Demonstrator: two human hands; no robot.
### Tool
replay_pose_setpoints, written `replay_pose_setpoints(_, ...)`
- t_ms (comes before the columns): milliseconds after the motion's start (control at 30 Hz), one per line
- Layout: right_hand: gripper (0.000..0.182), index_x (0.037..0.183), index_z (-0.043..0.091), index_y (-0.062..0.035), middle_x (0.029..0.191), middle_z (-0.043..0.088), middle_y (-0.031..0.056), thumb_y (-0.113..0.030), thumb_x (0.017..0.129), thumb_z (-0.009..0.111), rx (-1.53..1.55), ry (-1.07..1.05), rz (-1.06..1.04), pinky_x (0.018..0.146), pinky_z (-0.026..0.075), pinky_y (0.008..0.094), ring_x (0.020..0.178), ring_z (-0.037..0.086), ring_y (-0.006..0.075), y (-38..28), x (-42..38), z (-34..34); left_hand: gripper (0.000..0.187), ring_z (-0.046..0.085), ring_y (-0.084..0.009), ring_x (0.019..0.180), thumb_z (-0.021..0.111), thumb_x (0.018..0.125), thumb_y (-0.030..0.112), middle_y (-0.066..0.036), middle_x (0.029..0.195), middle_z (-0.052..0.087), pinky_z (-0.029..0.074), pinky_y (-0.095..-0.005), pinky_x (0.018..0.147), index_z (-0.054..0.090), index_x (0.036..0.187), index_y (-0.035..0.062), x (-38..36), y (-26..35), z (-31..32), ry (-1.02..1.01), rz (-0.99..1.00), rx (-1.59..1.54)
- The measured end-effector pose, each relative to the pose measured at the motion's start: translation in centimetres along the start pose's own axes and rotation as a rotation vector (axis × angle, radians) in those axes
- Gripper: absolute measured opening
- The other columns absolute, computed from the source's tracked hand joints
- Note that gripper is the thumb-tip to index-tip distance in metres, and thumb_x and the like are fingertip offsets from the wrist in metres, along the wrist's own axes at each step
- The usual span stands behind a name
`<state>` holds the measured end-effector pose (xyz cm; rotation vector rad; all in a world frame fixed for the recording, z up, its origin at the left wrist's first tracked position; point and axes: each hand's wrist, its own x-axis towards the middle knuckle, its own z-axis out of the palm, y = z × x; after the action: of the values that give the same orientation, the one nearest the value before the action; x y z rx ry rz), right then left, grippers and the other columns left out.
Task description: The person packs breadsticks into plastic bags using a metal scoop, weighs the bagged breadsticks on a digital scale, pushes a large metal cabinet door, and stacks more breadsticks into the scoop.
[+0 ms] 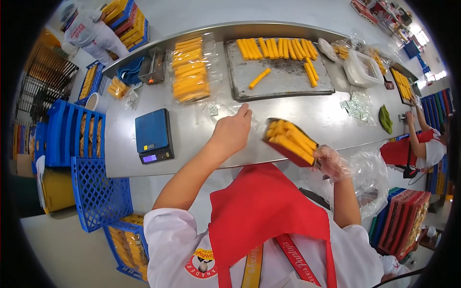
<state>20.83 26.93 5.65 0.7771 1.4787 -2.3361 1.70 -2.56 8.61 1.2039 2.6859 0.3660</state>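
Observation:
My right hand [331, 162], in a clear plastic glove, grips the end of a dark metal scoop-like holder [289, 154]. Several yellow breadsticks [293, 137] lie in it, tilted above the table's near edge. To its left, my bare left hand [233, 130] is over the table with its fingers drawn together, pointing at the baking tray. Clear plastic [213, 111] lies by the fingers; what they hold, if anything, I cannot make out. Ahead, a worn baking tray [283, 89] carries a row of breadsticks [276, 49] and a few loose ones.
Bagged breadsticks [190, 69] are stacked left of the tray. A blue digital scale [152, 132] sits at the left. Small packets [357, 108], a clear tub [362, 69] and a green cloth [385, 120] are at the right. Co-workers [93, 33] stand beyond the table's ends.

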Motion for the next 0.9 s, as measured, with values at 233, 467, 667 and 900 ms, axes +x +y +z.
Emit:
replay_pose_setpoints(233,0.026,0.086,0.063,0.0022,0.074,0.059,0.005,-0.023,0.087,0.068,-0.226,-0.125,0.05,0.061,0.044,0.0276,0.065,0.054,0.0141,-4.4,0.6,0.5,0.067,0.069,-0.0416,0.085,0.056,0.075,-0.002,-0.026,0.153,0.036,0.057,-0.0471,0.077,0.043,0.14,-0.0078,2.4,3.6,0.7,-0.056,0.089,-0.126)
replay_pose_setpoints(467,0.034,0.082,0.063,0.0015,0.072,0.054,0.0012,-0.031,0.093,0.062,-0.438,-0.158,0.111,0.06,0.038,0.0258,0.066,0.046,0.0104,-4.4,5.2,-0.2,0.058,0.069,-0.0412,0.076,0.052,0.083,0.001,-0.035,0.151,0.031,0.058,-0.045,0.069,0.04,0.137,-0.0168,6.5,11.3,10.2,0.033,-0.06,-0.153)
replay_pose_setpoints(667,0.034,0.105,0.067,-0.0019,0.078,0.061,0.0095,-0.027,0.082,0.066,-1.045,-0.275,-0.006,0.069,0.047,0.0352,0.073,0.057,0.0208,-3.2,12.9,-5.0,0.071,0.065,-0.0429,0.104,0.068,0.08,0.015,-0.029,0.155,0.03,0.056,-0.0484,0.084,0.044,0.145,0.0048,8.4,13.0,9.7,-0.073,0.007,-0.365)
replay_pose_setpoints(900,0.039,0.116,0.068,-0.0077,0.099,0.067,0.0184,-0.018,0.079,0.064,-1.64,0.048,-0.52,0.088,0.05,0.0483,0.097,0.061,0.0393,-4.0,9.9,-11.4,0.104,0.051,-0.0379,0.128,0.09,0.056,0.025,-0.014,0.158,0.031,0.042,-0.0507,0.106,0.043,0.148,0.0199,8.9,5.9,5.5,-0.052,-0.071,0.134)
